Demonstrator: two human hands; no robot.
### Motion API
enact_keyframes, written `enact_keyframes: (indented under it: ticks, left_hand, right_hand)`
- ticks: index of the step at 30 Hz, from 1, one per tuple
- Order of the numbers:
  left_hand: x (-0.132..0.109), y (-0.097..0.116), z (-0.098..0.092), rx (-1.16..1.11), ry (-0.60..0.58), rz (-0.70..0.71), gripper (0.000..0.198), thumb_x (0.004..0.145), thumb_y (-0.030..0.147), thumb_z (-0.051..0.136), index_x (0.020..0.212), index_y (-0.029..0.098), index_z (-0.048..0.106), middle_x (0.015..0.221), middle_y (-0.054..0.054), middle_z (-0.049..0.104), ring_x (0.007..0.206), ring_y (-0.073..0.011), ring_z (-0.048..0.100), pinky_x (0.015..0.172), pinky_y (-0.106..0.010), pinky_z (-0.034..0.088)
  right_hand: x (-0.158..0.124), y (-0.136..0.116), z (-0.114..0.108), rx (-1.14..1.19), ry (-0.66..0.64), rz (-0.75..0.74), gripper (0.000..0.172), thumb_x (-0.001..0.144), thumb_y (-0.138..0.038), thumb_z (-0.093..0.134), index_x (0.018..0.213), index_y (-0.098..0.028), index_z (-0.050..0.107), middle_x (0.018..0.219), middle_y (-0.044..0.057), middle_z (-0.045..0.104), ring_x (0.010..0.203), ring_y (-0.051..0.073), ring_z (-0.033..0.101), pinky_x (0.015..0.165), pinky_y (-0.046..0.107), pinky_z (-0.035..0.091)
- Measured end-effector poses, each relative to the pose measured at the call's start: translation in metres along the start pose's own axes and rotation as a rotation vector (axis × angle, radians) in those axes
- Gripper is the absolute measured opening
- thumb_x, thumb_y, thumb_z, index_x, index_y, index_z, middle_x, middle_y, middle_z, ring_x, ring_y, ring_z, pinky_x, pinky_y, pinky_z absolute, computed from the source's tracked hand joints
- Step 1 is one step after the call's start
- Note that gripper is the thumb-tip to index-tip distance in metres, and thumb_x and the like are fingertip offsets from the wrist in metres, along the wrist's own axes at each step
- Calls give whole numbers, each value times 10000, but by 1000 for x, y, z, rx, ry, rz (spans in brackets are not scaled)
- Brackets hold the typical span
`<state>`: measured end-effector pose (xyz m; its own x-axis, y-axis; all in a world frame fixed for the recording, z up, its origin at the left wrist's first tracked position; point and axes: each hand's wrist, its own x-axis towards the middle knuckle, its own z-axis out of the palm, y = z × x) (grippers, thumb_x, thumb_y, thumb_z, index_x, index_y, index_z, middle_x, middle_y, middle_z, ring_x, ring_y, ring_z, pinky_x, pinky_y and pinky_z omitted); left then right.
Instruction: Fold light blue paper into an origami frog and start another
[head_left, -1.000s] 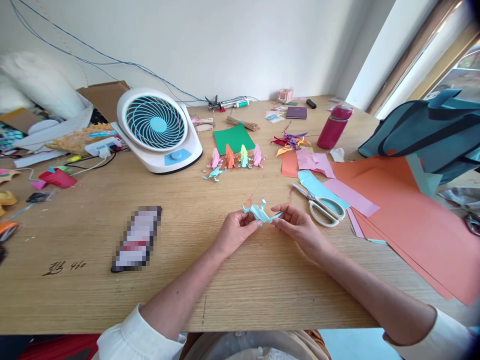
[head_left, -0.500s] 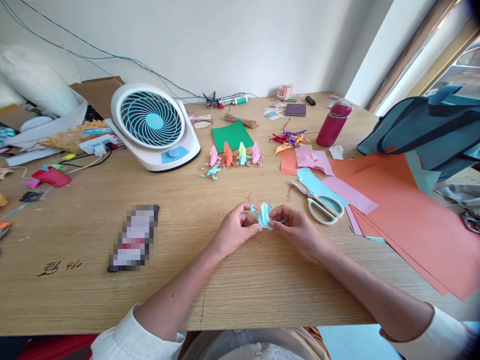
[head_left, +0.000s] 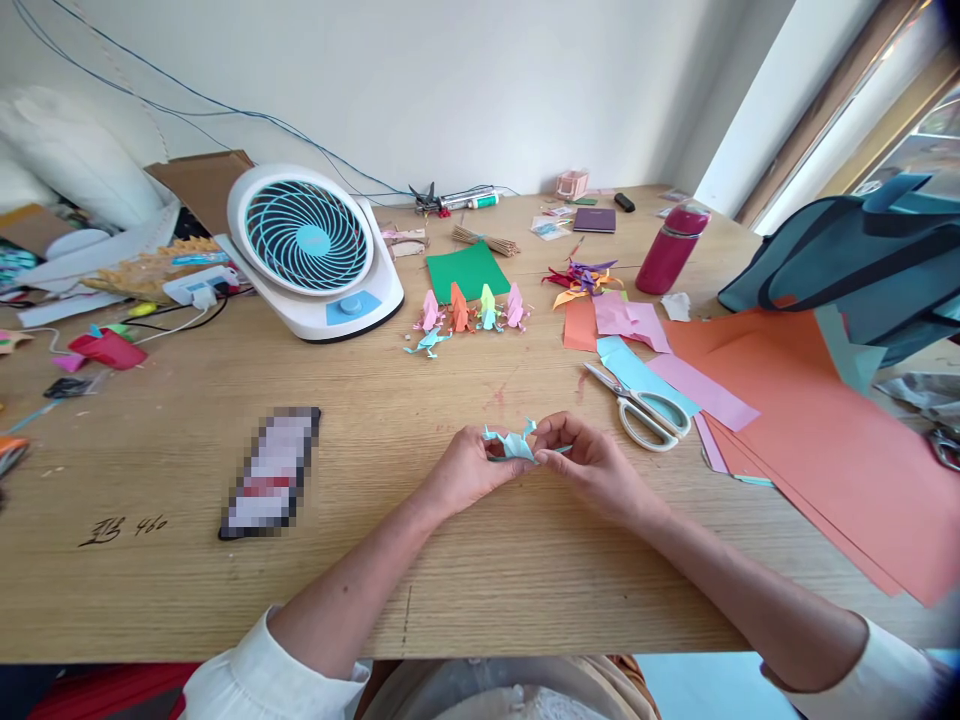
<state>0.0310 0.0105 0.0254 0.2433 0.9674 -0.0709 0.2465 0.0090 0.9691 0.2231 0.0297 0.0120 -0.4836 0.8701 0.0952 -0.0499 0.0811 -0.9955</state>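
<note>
A small light-blue origami frog point(head_left: 514, 445) is held just above the table between my two hands. My left hand point(head_left: 471, 466) pinches its body, thumb in front. My right hand point(head_left: 581, 458) pinches the frog's right side near a leg with thumb and forefinger. Farther back stand several finished-looking paper frogs: a pink one point(head_left: 430, 312), an orange one point(head_left: 459, 308), a yellow-green one point(head_left: 488, 308) and another pink one point(head_left: 514, 306). A light-blue paper frog point(head_left: 429, 342) lies flat in front of them.
White-handled scissors point(head_left: 646, 418) lie right of my hands, beside blue and pink paper strips and large orange sheets point(head_left: 840, 450). A phone-like blurred object point(head_left: 271, 475) lies left. Behind are a fan point(head_left: 307, 250), a green sheet point(head_left: 466, 270), a red bottle point(head_left: 673, 248) and a bag point(head_left: 832, 245).
The blue frog has been tipped from upright to flatter and shifted slightly left. My left fingers now sit more beneath it, and my right hand has turned a little at its right side.
</note>
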Motion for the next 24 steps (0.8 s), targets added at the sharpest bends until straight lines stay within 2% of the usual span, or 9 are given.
enact_keyframes:
  ticks: [3, 7, 9, 12, 15, 18, 24]
  left_hand:
    - [1, -3, -3, 76, 58, 23, 294, 759, 386, 711, 637, 153, 578, 577, 50, 486, 565, -88, 433, 551, -220, 299]
    - [0, -3, -4, 76, 25, 48, 291, 769, 361, 684, 616, 146, 563, 588, 46, 468, 583, -88, 422, 566, -222, 312]
    - [0, 1, -3, 87, 17, 62, 256, 753, 343, 696, 631, 141, 597, 611, 40, 501, 606, -92, 440, 581, -218, 329]
    - [-2, 7, 1, 110, 69, 68, 192, 711, 324, 734, 689, 150, 656, 658, 28, 575, 637, -99, 482, 588, -206, 351]
    - [-3, 8, 3, 131, 112, 85, 212, 712, 336, 731, 652, 153, 642, 619, 31, 553, 610, -96, 474, 575, -203, 355]
    - [-3, 8, 4, 102, 128, 74, 245, 726, 353, 713, 632, 150, 614, 590, 33, 526, 580, -92, 463, 560, -202, 364]
    - [-1, 7, 7, 102, 146, 76, 154, 745, 287, 663, 741, 142, 714, 687, -9, 660, 656, -124, 576, 622, -205, 430]
  right_hand:
    - [3, -2, -2, 137, -20, 83, 366, 752, -417, 784, 1016, -222, 623, 859, 14, 658, 800, 157, 602, 734, 292, 473]
    - [4, -3, -1, 131, -21, 148, 306, 734, -446, 788, 821, -191, 643, 754, 2, 647, 713, 133, 568, 676, 267, 440]
    - [4, -3, 1, 101, -3, 157, 324, 729, -472, 782, 765, -184, 639, 713, 1, 642, 673, 127, 549, 636, 262, 421]
    - [3, -2, 3, 71, 31, 171, 364, 705, -515, 782, 742, -182, 637, 696, 13, 660, 652, 137, 553, 599, 266, 410]
    - [2, -1, 3, 55, 65, 179, 381, 682, -527, 790, 720, -179, 640, 648, 4, 647, 596, 123, 522, 549, 254, 379]
    - [2, -1, 2, 33, 63, 166, 376, 710, -531, 767, 709, -172, 651, 633, 3, 638, 584, 117, 512, 551, 253, 376]
    - [0, -1, 3, -31, 61, 106, 362, 766, -521, 723, 733, -166, 655, 642, 3, 611, 601, 120, 491, 552, 254, 365]
